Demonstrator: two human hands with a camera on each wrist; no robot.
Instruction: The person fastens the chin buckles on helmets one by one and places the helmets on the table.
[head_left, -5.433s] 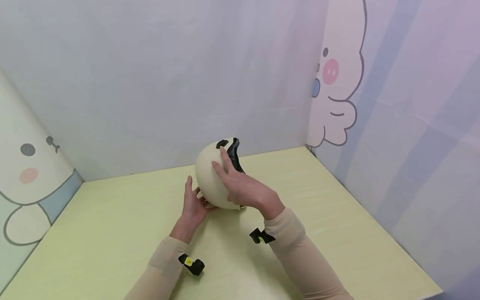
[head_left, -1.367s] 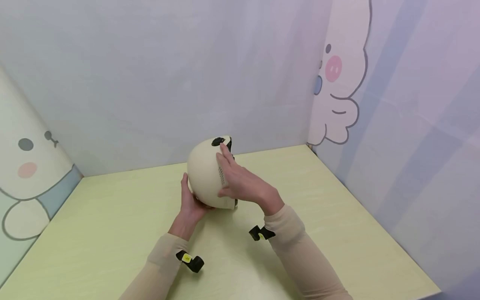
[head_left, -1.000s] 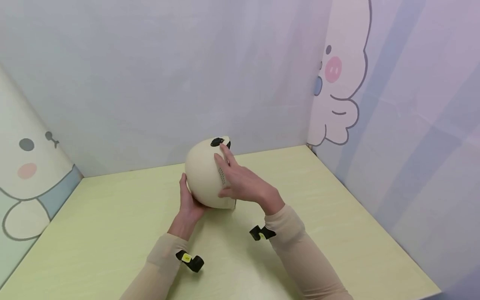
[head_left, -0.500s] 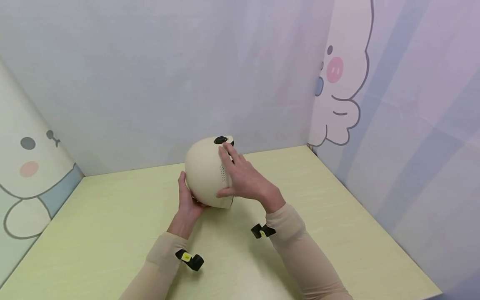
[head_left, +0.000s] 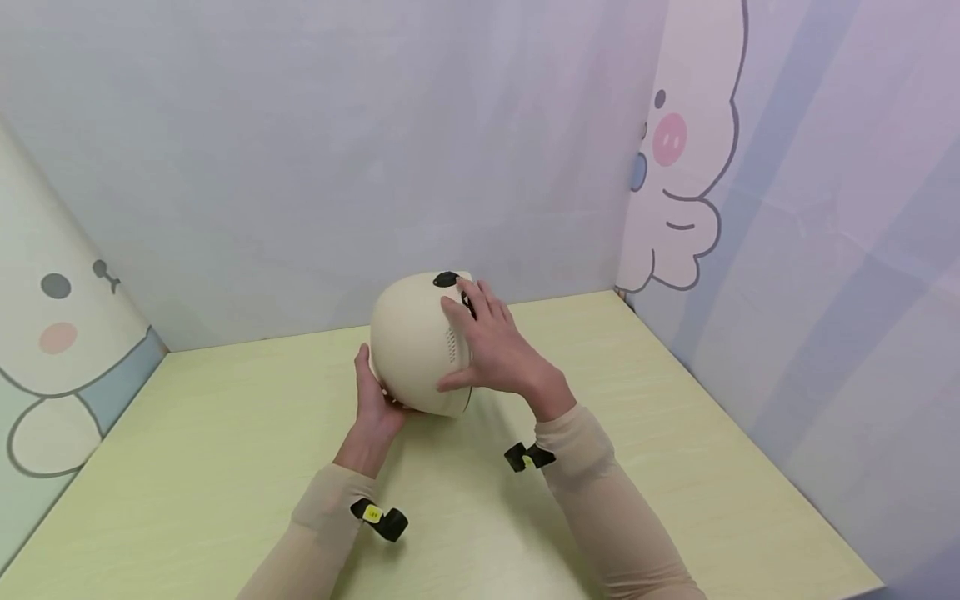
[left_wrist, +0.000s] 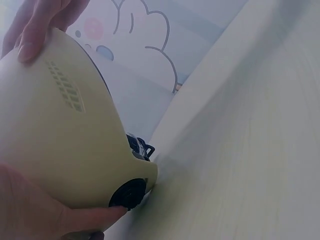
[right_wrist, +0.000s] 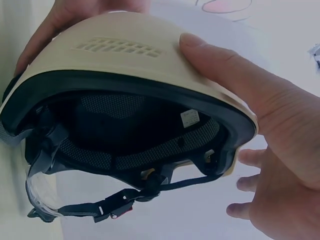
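Observation:
A cream helmet (head_left: 412,342) is tilted on its side just over the table, opening turned to the right. Its vent grid (right_wrist: 120,47), black rim and lining show in the right wrist view, with a chin strap (right_wrist: 100,210) hanging below. My left hand (head_left: 378,412) grips it from the lower left, thumb up along the shell; one finger (left_wrist: 95,218) reaches a black disc (left_wrist: 129,194) on its side. My right hand (head_left: 498,346) touches the other side with spread fingers, its thumb (right_wrist: 215,57) on the shell near the vents. Some fingertips of both hands are hidden.
A pale yellow-green table (head_left: 225,433) lies beneath, its right edge running to the lower right. Curtain walls with cartoon animals (head_left: 671,150) enclose it at the back and both sides. Black wrist cameras (head_left: 381,518) are strapped on both sleeves.
The helmet has turned, bringing its vent grid and side disc into clearer view. My right hand has slid a little right along the rim, fingers spreading. My left hand has shifted slightly left with it.

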